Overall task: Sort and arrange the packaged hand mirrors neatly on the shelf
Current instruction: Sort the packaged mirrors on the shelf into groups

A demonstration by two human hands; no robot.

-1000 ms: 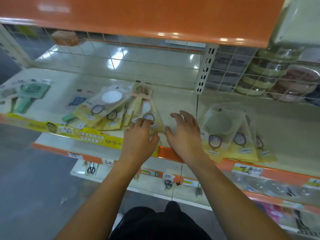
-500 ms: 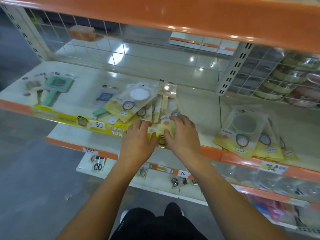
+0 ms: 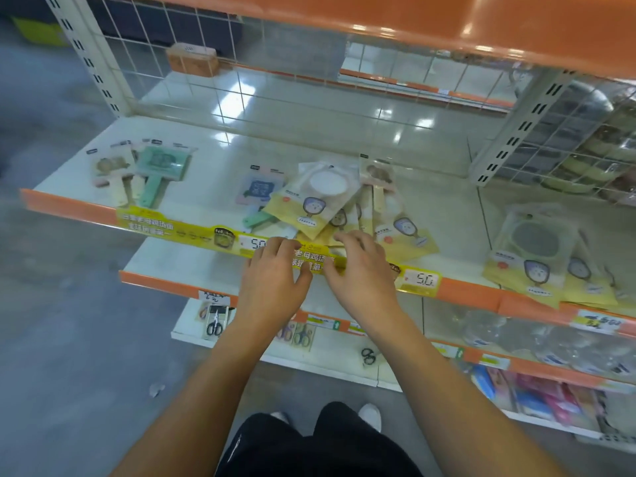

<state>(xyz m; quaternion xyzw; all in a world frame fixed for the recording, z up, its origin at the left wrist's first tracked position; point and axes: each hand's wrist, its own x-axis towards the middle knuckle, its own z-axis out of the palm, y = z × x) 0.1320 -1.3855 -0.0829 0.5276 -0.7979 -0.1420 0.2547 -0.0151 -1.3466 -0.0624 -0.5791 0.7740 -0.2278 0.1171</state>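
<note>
both hands back from the yellow packet, left hand and right hand loosely open at shelf edge

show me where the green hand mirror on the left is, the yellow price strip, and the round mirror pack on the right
green hand mirror (image 3: 161, 165): head view, on its square head inside the wrapper.
yellow price strip (image 3: 172, 227): head view, on the printed part left of the hands.
round mirror pack (image 3: 535, 241): head view, on the dark round face.

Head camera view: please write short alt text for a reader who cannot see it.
Both hands, left hand and right hand, reach the shelf front edge, below a messy pile of packaged hand mirrors. More packs lie left, a neater stack right.
</note>
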